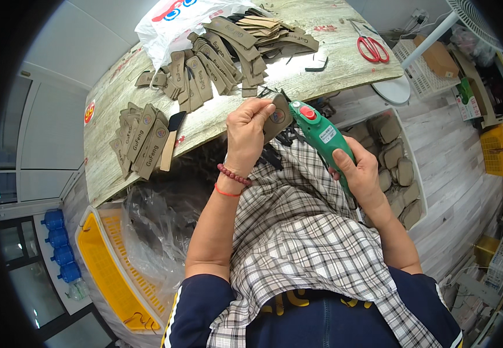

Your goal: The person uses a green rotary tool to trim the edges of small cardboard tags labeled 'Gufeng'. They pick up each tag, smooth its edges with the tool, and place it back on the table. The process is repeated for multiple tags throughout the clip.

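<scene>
Head view: left hand (247, 129) pinches a brown patch (278, 119) by the table's near side (211, 129); right hand (358, 173) grips a green cutter (324, 137) at its rim, apparently trimming; next move calls for steady guiding.

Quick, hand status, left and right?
Left hand: closed, pinching a small brown fabric piece between thumb and fingers.
Right hand: closed around a green handheld cutter with a red button.
</scene>
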A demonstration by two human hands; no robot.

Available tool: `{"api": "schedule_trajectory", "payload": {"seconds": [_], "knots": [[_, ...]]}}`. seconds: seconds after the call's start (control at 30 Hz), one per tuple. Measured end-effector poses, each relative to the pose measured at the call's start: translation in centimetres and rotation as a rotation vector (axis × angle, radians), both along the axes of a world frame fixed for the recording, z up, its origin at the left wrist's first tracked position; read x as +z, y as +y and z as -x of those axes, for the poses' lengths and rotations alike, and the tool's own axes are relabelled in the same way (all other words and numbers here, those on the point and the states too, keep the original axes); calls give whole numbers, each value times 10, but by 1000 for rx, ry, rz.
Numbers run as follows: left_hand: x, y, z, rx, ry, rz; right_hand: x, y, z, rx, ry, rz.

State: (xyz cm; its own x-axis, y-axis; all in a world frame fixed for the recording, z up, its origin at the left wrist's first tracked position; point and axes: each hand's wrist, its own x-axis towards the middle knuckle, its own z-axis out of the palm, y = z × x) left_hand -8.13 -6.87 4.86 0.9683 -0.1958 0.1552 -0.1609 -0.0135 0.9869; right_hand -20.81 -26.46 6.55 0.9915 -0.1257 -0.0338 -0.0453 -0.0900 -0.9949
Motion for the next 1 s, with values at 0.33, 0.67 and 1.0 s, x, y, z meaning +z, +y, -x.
{"api": "schedule_trajectory", "payload": {"seconds": [0.33, 0.67, 1.0], "knots": [[19, 127, -45, 227, 78, 90, -5, 1, -4, -2, 62, -7], [-38, 103, -154, 582, -301, -647, -17, 8, -8, -20, 88, 11], [-38, 55, -190, 447, -196, -892, -17, 2, -6, -71, 123, 13]]}}
